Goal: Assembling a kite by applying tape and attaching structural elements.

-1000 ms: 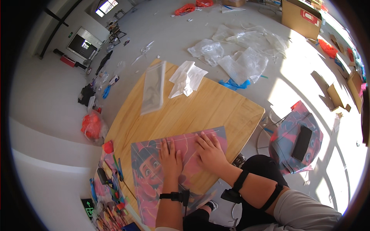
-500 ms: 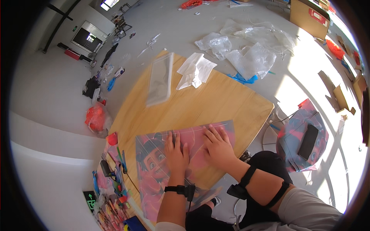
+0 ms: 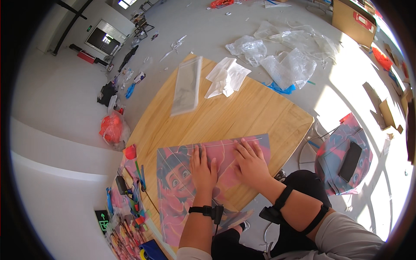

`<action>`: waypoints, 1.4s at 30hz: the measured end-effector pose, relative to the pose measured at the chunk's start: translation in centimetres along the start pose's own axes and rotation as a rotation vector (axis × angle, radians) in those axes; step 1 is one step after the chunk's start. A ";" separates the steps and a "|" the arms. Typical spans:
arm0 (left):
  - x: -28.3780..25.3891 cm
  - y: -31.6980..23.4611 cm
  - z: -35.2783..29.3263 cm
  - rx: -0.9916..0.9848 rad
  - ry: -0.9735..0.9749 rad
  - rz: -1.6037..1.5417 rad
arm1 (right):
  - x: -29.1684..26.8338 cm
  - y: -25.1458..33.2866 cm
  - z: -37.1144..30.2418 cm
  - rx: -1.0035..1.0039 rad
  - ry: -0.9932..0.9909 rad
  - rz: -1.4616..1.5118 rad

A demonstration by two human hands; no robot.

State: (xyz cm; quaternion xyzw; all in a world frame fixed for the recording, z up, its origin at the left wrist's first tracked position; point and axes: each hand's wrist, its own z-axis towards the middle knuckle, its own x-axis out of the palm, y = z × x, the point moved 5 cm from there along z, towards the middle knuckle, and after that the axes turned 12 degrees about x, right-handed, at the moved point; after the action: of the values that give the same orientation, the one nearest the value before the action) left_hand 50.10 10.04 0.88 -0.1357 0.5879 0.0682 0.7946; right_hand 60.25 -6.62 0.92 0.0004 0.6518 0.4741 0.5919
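Note:
A thin pink and grey sheet (image 3: 175,203) printed with a large-eyed cartoon figure lies on the near part of the wooden table (image 3: 225,119). A slim, pale straight strip (image 3: 219,144) runs along its far edge; whether it is a rod or a printed line is unclear. My left hand (image 3: 203,171) rests flat on the middle of the sheet, its fingertips close to that strip. To its right, my right hand (image 3: 251,164) presses down with fingers outstretched, the fingertips at the strip's right part. Neither hand holds anything. My forearms cover some of the sheet's near side.
A clear plastic packet (image 3: 187,86) and crumpled white paper (image 3: 226,77) lie on the table's far end. At right, a black phone (image 3: 350,161) rests on a similar printed stack (image 3: 329,151). Colourful supplies (image 3: 130,208) crowd the left. Plastic wrap (image 3: 288,67) litters the floor.
The whole view has shifted slightly to the right. Both hands stay flat on the sheet, in nearly the same place.

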 end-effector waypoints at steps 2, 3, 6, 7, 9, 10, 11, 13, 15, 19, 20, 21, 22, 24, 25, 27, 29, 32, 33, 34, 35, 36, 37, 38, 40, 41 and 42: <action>0.0 0.0 0.0 -0.004 0.005 0.001 | 0.0 0.0 0.0 0.001 0.000 0.000; 0.1 0.0 0.0 -0.004 0.005 0.000 | 0.0 -0.1 0.0 0.000 0.000 0.003; 0.1 0.0 0.0 -0.002 0.004 0.001 | 0.2 -0.1 0.0 0.003 0.018 0.004; 0.1 0.1 0.0 -0.001 0.001 0.011 | 0.3 -0.1 -0.1 0.007 0.035 0.002; 0.2 0.2 0.0 -0.001 -0.002 0.020 | 0.3 -0.1 -0.1 0.005 0.035 0.001; 0.2 0.2 -0.1 -0.003 0.000 0.013 | 0.3 -0.1 -0.1 0.004 0.035 0.001; 0.2 0.1 0.0 -0.004 0.000 0.005 | 0.3 -0.1 -0.1 0.004 0.034 0.000; 0.2 -0.1 0.1 -0.003 0.012 0.011 | 0.4 -0.3 -0.1 0.006 0.036 -0.009; 0.1 -0.1 0.2 -0.003 0.021 0.018 | 0.3 -0.1 0.0 -0.004 0.025 -0.003; 0.1 0.0 0.2 0.000 0.015 0.012 | 0.5 -0.2 0.0 -0.019 0.026 0.014; 0.1 0.0 0.2 0.002 0.013 0.007 | 0.4 -0.2 0.0 -0.018 0.025 0.013; 0.1 -0.1 0.2 0.003 0.013 0.007 | 0.4 -0.2 0.0 -0.017 0.019 0.010; 0.1 -0.1 0.2 -0.001 0.014 0.008 | 0.3 -0.2 0.0 -0.017 0.013 0.006; 0.0 -0.1 0.2 -0.003 0.015 0.010 | 0.2 -0.2 0.0 -0.015 0.012 0.016; 0.0 -0.1 0.2 -0.005 0.015 0.007 | 0.1 -0.1 0.0 -0.014 0.012 0.026; 0.0 -0.1 0.2 -0.004 0.016 0.002 | 0.1 -0.1 0.0 -0.014 0.013 0.028; 0.0 -0.1 0.2 -0.008 0.012 -0.007 | 0.1 -0.1 0.0 -0.014 0.014 0.029; -0.1 -0.2 0.3 -0.005 0.015 -0.012 | 0.2 -0.1 0.0 -0.010 0.010 0.035; -0.1 -0.2 0.2 -0.004 0.015 -0.011 | 0.2 -0.1 0.0 -0.010 0.006 0.037; -0.1 -0.1 0.2 -0.009 0.012 -0.014 | 0.2 -0.1 0.0 -0.010 0.002 0.038; -0.1 -0.1 0.2 -0.014 0.010 -0.018 | 0.2 -0.1 0.0 -0.009 0.002 0.038; -0.1 -0.2 0.2 -0.014 0.010 -0.018 | 0.2 -0.1 0.0 -0.012 0.009 0.038; -0.1 -0.2 0.2 -0.013 0.009 -0.018 | 0.3 -0.1 0.0 -0.015 0.016 0.039; -0.1 -0.2 0.2 -0.013 0.009 -0.018 | 0.3 -0.1 0.0 -0.014 0.016 0.038; -0.1 -0.1 0.2 -0.008 0.008 -0.013 | 0.3 -0.1 0.0 -0.020 0.009 0.052; 0.0 -0.1 0.1 -0.003 0.006 -0.009 | 0.4 -0.1 0.0 -0.020 0.009 0.052; 0.0 -0.1 0.1 -0.003 0.006 -0.009 | 0.4 -0.1 0.0 -0.022 0.003 0.049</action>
State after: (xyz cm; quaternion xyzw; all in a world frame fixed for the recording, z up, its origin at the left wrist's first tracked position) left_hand 50.23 10.01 0.96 -0.1396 0.5895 0.0652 0.7929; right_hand 60.20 -6.47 0.55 0.0092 0.6472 0.4954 0.5793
